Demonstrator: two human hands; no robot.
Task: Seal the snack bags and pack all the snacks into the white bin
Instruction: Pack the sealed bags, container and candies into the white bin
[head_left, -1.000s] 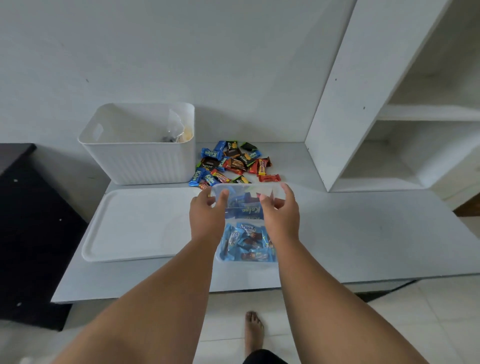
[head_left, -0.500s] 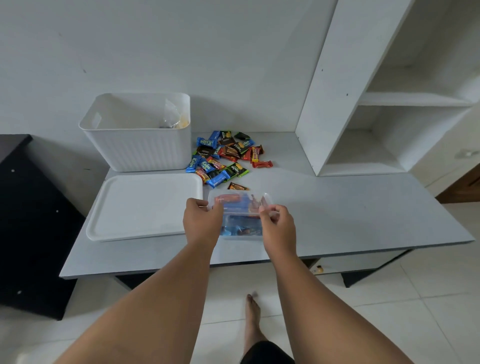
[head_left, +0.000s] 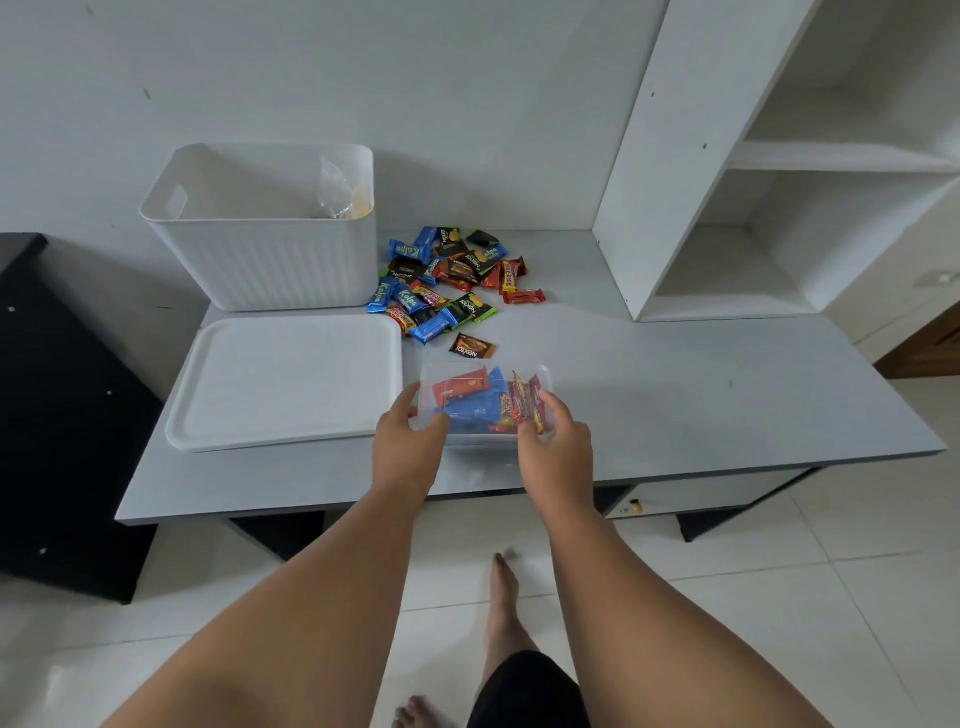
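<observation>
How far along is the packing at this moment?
Done: one clear bag already stands inside the white bin. In hand: the left hand and right hand hold a clear bag of snacks over the table, not yet in the bin. Left: a pile of loose wrapped snacks beside the bin. The white lid lies flat on the table.

White bin at upper left has vertical ribbing; white tray below it is plain. Pile of snacks at centre mixes blue, red, black, green, orange wrappers. Clear bag shows red and blue. Pale grey table.
</observation>
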